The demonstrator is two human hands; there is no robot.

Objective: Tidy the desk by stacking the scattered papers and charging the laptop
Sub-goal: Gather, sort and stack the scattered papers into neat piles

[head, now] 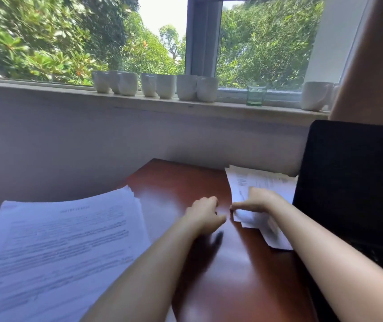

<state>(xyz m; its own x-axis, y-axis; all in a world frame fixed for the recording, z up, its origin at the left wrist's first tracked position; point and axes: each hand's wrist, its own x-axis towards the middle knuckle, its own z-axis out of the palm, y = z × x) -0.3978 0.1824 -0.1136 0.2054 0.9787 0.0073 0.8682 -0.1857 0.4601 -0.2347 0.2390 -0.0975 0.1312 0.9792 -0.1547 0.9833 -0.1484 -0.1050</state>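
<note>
The right hand point(255, 201) pinches the near edge of the small loose papers point(262, 180), which lie on the desk point(232, 275) just left of the open laptop point(353, 182). The left hand point(205, 213), further left of the laptop, has its fingers curled over bare wood and holds nothing. A larger stack of papers point(58, 247) lies well left of the laptop.

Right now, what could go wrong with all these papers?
1. The right hand pinches only an edge of the loose pile of white sheets, so some might slip out or crease when lifted.
2. The big stack of printed white pages seems to hang past the edge of the reddish-brown wooden desk; a nudge could tip it off.
</note>
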